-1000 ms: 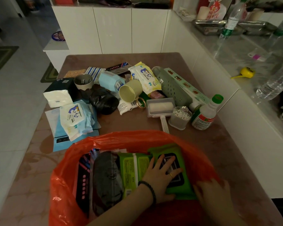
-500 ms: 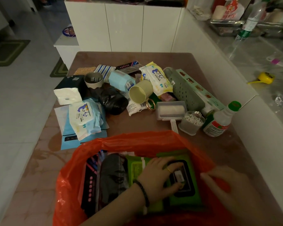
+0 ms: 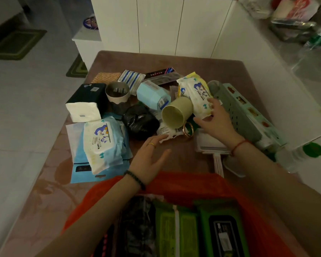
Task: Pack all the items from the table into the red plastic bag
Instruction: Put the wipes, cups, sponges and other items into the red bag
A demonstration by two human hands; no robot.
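The red plastic bag (image 3: 183,184) gapes at the near edge, with green wipe packs (image 3: 176,230) and a dark pack inside. My left hand (image 3: 150,156) hovers open over the brown table (image 3: 50,182), fingertips close to a crumpled white packet (image 3: 166,133). My right hand (image 3: 217,123) reaches over the pile, fingers spread and touching the lower end of a yellow-edged baby wipes pack (image 3: 195,91); no grasp is visible. A pale yellow cup (image 3: 176,114) lies on its side between the hands, a gold ring (image 3: 188,129) next to it.
Left of the pile lie a blue baby wipes pack (image 3: 102,143), a white tissue block (image 3: 82,111), a black bag (image 3: 140,121) and a grey cup (image 3: 117,93). A green perforated tray (image 3: 237,112) and a green-capped bottle (image 3: 304,154) sit right. White cabinets stand behind.
Both hands have come out of the red bag and moved forward over the pile. The green wipe pack stays in the bag. The camera has tilted toward the table.
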